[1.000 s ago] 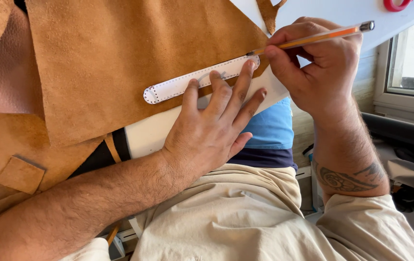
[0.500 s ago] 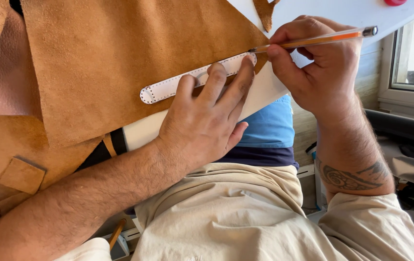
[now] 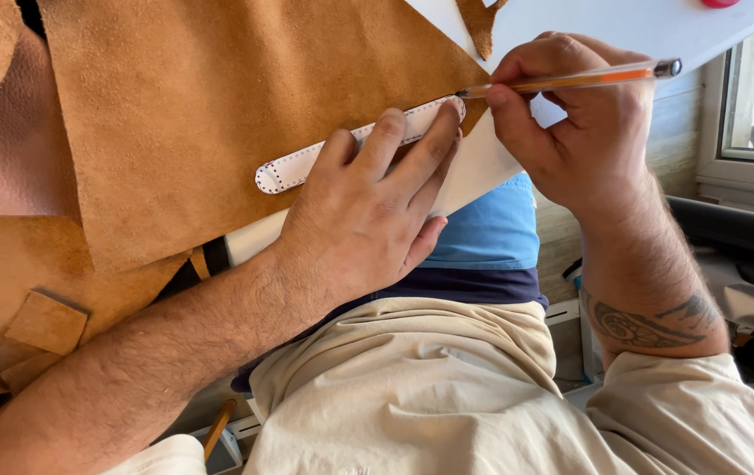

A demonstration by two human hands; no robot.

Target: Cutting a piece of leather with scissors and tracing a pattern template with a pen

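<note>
A large sheet of tan suede leather (image 3: 218, 105) lies on a white table (image 3: 588, 31). On it rests a narrow white strap-shaped template (image 3: 298, 165) with rows of small holes along its edges. My left hand (image 3: 368, 211) lies flat with fingers spread, pressing the template down onto the leather. My right hand (image 3: 570, 132) grips an orange pencil (image 3: 570, 81), whose tip touches the leather at the template's rounded right end.
Smaller tan leather scraps (image 3: 43, 321) lie at the lower left, and a pinkish leather piece (image 3: 7, 167) sits at the left edge. A thin leather strip (image 3: 480, 22) lies at the top. A window frame (image 3: 746, 114) is to the right. My lap fills the lower view.
The view has drifted slightly. My right hand has shifted the pencil tip a little around the template's right end. My left hand still holds the template down.
</note>
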